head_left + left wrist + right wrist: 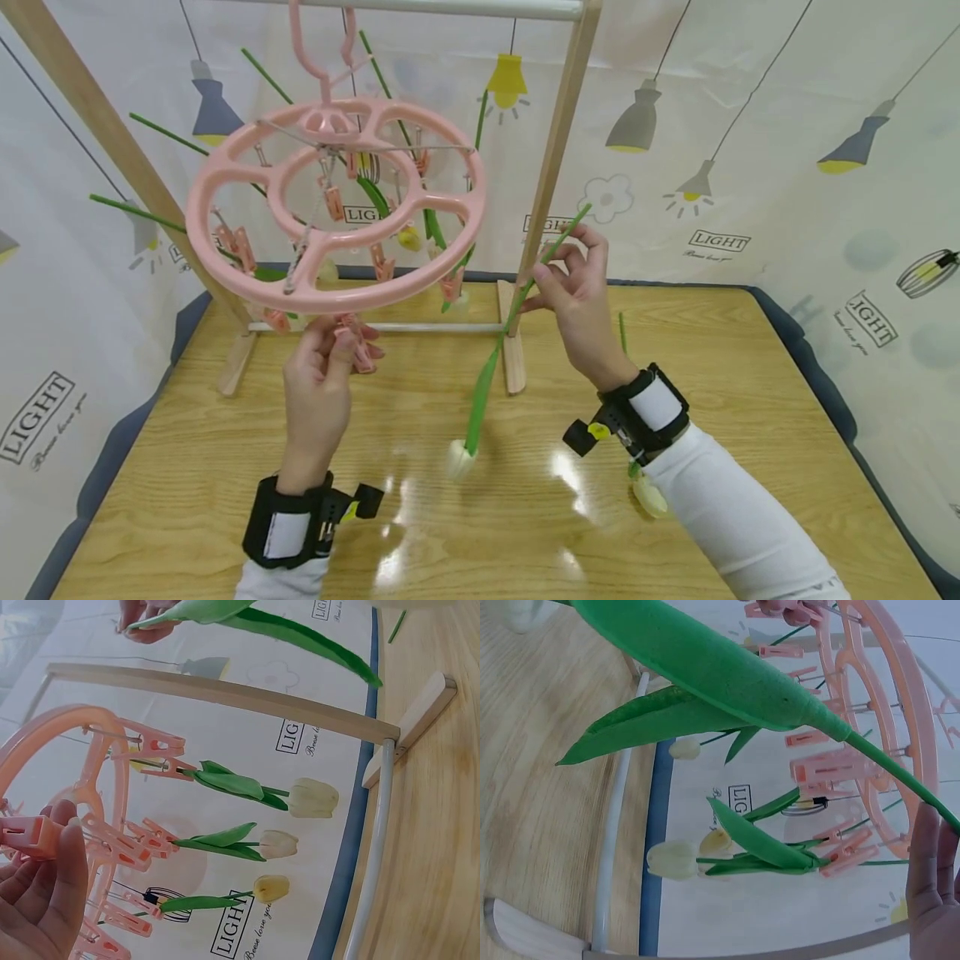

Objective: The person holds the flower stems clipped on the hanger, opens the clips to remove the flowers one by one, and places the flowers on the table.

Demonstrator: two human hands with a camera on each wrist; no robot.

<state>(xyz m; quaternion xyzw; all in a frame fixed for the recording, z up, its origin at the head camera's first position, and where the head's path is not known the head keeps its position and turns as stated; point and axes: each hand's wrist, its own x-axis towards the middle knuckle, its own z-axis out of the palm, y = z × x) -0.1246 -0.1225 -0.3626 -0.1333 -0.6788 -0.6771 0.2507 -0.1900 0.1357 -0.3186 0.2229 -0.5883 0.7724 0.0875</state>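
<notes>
A round pink clip hanger [337, 296] hangs by its hook from a rack, with several clothespins under its ring. Below the near rim, my left hand [315, 400] pinches a pink clothespin [362, 354] between thumb and fingers. My right hand [588, 325], to the right of the hanger, holds an artificial white tulip [480, 396] by its green stem. The flower head points down and toward me, over the table. Clipped head down on the hanger are more tulips, among them a white one [313, 798] and a yellow one [271, 889].
Wooden posts [562, 142] and a low white bar [405, 327] make up the rack on the wood-grain table [525, 533]. Another white tulip [648, 496] lies partly under my right forearm. Lamp-printed cloth [787, 100] surrounds the table. Green stems stick out above the hanger.
</notes>
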